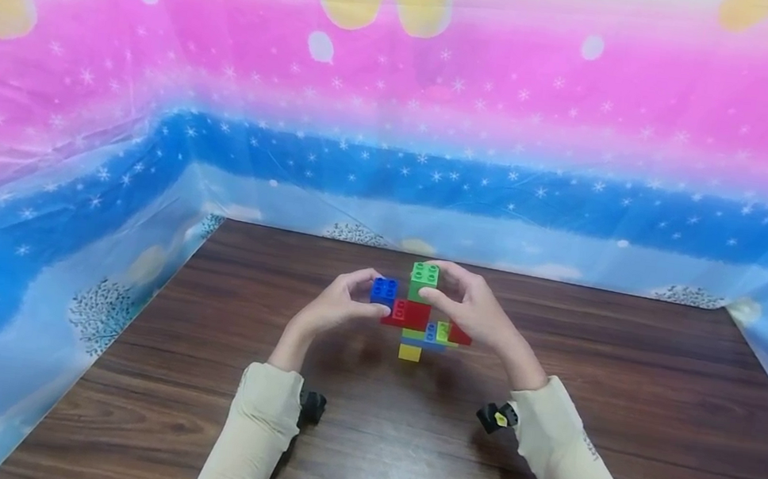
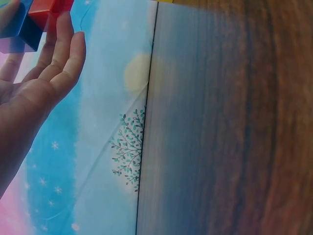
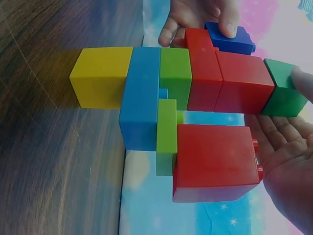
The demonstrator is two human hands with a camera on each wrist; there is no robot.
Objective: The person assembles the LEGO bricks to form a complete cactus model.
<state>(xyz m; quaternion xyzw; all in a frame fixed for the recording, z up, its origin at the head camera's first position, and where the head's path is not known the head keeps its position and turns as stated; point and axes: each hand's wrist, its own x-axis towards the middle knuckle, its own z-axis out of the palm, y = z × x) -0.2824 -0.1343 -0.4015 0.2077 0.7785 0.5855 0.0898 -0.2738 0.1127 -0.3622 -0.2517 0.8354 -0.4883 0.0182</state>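
Observation:
A structure of toy building bricks stands upright over the table, with a yellow brick at its foot. Above that come a light blue brick, a lime brick and stacked red bricks. To one side, a thin lime brick carries a big red brick. My left hand pinches a dark blue brick at the left end of the red layer, thumb in front. At the top, my right hand grips the green brick between thumb and fingers.
The dark wooden table runs under both forearms. A patterned pink and blue cloth hangs along its back and sides. Black wrist devices sit at both cream sleeves.

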